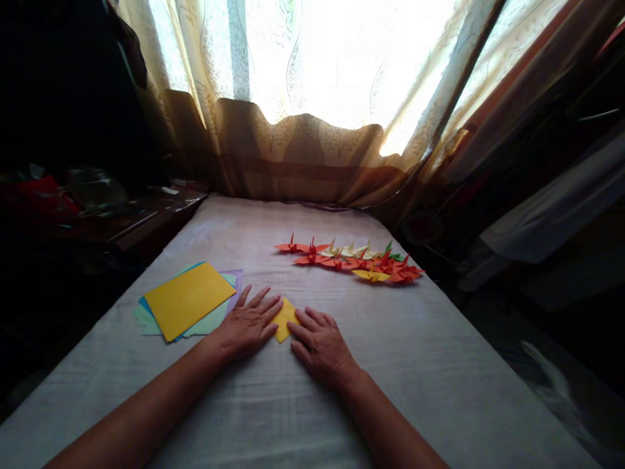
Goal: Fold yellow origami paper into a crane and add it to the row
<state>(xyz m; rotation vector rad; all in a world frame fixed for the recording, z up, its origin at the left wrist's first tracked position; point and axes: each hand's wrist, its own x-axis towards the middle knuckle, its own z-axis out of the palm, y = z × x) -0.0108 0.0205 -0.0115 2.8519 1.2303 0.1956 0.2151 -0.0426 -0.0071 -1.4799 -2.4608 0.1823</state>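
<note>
A small yellow piece of folded origami paper (284, 320) lies flat on the white cloth between my hands. My left hand (248, 324) rests palm down with fingers spread, its fingertips on the paper's left edge. From the right, my right hand (322, 342) lies palm down with fingers stretched out, its fingertips touching the paper's right edge. Parts of the paper's sides are hidden under the fingers. Left of my left hand is a stack of coloured paper sheets (190, 301), yellow on top, with blue, green and purple edges showing beneath.
Several folded paper cranes (361, 262) in red, cream, yellow and green stand toward the far right of the cloth-covered surface (273, 410). A dark side table (146, 218) with a glass jar (95, 189) adjoins at left. Curtains (303, 140) hang at the back.
</note>
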